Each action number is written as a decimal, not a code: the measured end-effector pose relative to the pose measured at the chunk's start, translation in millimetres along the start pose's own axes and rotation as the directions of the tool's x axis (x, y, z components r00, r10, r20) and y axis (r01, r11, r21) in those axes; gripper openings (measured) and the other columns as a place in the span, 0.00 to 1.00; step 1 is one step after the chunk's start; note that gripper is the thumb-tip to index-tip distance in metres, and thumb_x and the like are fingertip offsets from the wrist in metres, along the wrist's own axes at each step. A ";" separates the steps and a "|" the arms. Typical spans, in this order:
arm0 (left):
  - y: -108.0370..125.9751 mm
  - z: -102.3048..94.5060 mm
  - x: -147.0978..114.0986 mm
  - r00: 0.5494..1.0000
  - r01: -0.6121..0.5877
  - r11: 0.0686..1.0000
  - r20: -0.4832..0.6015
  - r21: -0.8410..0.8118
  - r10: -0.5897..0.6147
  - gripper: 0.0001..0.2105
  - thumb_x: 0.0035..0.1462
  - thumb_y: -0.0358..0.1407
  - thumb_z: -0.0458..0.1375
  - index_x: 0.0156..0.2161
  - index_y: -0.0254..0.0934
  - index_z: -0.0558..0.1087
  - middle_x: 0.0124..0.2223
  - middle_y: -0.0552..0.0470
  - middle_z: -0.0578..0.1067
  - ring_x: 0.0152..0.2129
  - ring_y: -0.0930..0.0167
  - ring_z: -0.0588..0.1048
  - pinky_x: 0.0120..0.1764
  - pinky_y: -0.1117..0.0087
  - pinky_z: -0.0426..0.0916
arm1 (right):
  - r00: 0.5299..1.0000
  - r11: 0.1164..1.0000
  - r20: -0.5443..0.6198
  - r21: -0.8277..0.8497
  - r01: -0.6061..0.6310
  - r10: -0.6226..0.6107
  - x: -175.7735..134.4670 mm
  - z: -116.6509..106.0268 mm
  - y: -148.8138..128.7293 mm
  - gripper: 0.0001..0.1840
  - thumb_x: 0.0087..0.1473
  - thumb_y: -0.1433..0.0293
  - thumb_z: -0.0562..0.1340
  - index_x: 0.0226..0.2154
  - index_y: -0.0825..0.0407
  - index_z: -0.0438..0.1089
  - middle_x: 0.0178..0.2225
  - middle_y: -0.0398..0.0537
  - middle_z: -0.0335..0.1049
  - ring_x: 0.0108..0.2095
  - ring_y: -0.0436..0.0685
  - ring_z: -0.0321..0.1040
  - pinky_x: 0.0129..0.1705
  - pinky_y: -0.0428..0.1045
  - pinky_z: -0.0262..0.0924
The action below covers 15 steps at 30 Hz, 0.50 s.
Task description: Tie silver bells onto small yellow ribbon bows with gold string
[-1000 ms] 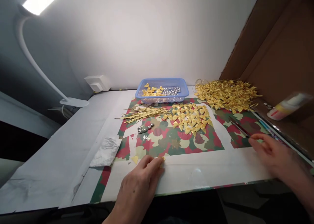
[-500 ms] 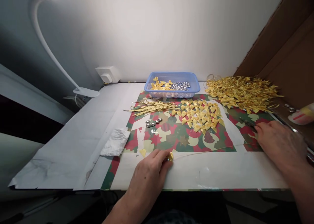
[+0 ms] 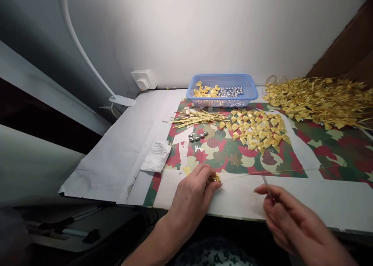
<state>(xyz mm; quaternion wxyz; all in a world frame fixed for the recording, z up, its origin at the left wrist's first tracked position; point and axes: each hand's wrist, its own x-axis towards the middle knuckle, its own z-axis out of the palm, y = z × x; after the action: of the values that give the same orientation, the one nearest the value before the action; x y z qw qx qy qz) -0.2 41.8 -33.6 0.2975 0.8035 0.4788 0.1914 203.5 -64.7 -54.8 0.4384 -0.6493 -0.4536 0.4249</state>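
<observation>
My left hand [image 3: 194, 188] is closed near the front edge of the table. Its thumb and fingers pinch a small gold ribbon bow [image 3: 216, 178], mostly hidden by the fingertips. From the bow a thin pale thread [image 3: 247, 174] runs to the right across the table. My right hand [image 3: 287, 215] grips a slim, pointed metal tool [image 3: 267, 185], its tip upward and close to the thread. Whether the tip touches the thread I cannot tell. Beyond the hands, rows of gold ribbon bows [image 3: 256, 130] lie on the patterned sheet. Several silver beads [image 3: 197, 137] sit left of them.
A blue basket [image 3: 222, 103] at the wall holds gold bows and silver beads. Gold ties [image 3: 201, 118] lie in front. A big heap of gold bows [image 3: 317, 101] fills the back right. Crumpled white paper [image 3: 156, 157] and a lamp base [image 3: 124, 100] are left.
My right hand has lifted the pointed tool from the table's right side and brought it left towards the thread. My left hand still pinches the bow. The view has shifted.
</observation>
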 end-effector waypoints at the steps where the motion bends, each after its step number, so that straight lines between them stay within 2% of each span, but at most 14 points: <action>1: -0.5 0.0 -1.7 1.000 -0.004 0.999 -0.009 -0.036 0.004 0.04 0.61 0.27 0.54 0.36 0.37 0.70 0.34 0.52 0.74 0.28 0.69 0.72 0.31 0.70 0.67 | 0.998 0.999 0.057 0.005 -0.037 0.037 -0.8 10.2 -4.2 0.20 0.65 0.52 0.53 0.47 0.46 0.71 0.26 0.45 0.71 0.25 0.53 0.71 0.23 0.44 0.64; 3: -0.4 -1.0 -5.8 1.000 -0.003 0.993 -0.030 -0.118 -0.001 0.04 0.62 0.29 0.53 0.37 0.37 0.70 0.31 0.53 0.75 0.25 0.71 0.72 0.29 0.71 0.67 | 0.991 0.997 0.133 -0.071 0.012 -0.002 1.5 20.2 -11.2 0.20 0.64 0.52 0.53 0.46 0.45 0.71 0.29 0.44 0.73 0.26 0.52 0.71 0.25 0.43 0.66; 7: 4.7 -6.3 -13.6 0.994 -0.030 0.973 -0.107 -0.229 0.005 0.03 0.61 0.30 0.56 0.38 0.37 0.72 0.30 0.53 0.76 0.25 0.72 0.72 0.29 0.72 0.68 | 0.957 0.935 0.237 -0.271 0.230 -0.167 3.5 21.4 -14.0 0.17 0.67 0.58 0.50 0.42 0.45 0.72 0.33 0.45 0.76 0.34 0.54 0.76 0.32 0.42 0.71; 9: 8.9 -9.3 -16.1 0.989 -0.064 0.964 -0.142 -0.259 0.028 0.03 0.61 0.29 0.57 0.38 0.37 0.72 0.30 0.54 0.77 0.24 0.73 0.73 0.28 0.73 0.68 | 0.955 0.903 0.202 -0.331 0.275 -0.217 -1.9 23.1 -10.2 0.17 0.67 0.60 0.50 0.44 0.44 0.72 0.37 0.47 0.77 0.37 0.56 0.77 0.33 0.45 0.73; 12: 14.4 -12.1 -18.5 0.985 -0.108 0.951 -0.160 -0.290 0.064 0.03 0.60 0.28 0.57 0.38 0.38 0.72 0.30 0.54 0.77 0.23 0.73 0.72 0.28 0.74 0.68 | 0.945 0.867 0.006 -0.395 0.304 -0.328 -10.4 28.1 -5.3 0.16 0.65 0.61 0.54 0.52 0.43 0.70 0.48 0.50 0.76 0.47 0.62 0.75 0.43 0.52 0.74; 13: 15.6 -12.5 -19.1 0.986 -0.111 0.949 -0.150 -0.297 0.068 0.03 0.61 0.28 0.57 0.38 0.38 0.72 0.30 0.54 0.77 0.23 0.73 0.72 0.27 0.74 0.68 | 0.939 0.864 -0.024 -0.400 0.305 -0.342 -10.8 29.3 -5.7 0.17 0.65 0.61 0.55 0.53 0.43 0.69 0.49 0.50 0.75 0.48 0.62 0.74 0.44 0.52 0.74; 15: 16.8 -12.4 -20.0 0.991 -0.100 0.948 -0.120 -0.303 0.067 0.03 0.61 0.29 0.57 0.37 0.39 0.72 0.29 0.55 0.76 0.23 0.73 0.70 0.26 0.74 0.67 | 0.947 0.877 0.052 -0.364 0.313 -0.316 -6.9 30.2 -10.1 0.16 0.67 0.63 0.52 0.52 0.44 0.69 0.45 0.49 0.76 0.43 0.59 0.76 0.40 0.49 0.74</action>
<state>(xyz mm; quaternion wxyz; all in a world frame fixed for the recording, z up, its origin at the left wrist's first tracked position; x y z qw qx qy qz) -5.9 21.7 -13.6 0.3846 0.7552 0.4239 0.3194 171.1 -63.7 -51.8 0.3742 -0.6392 -0.6224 0.2530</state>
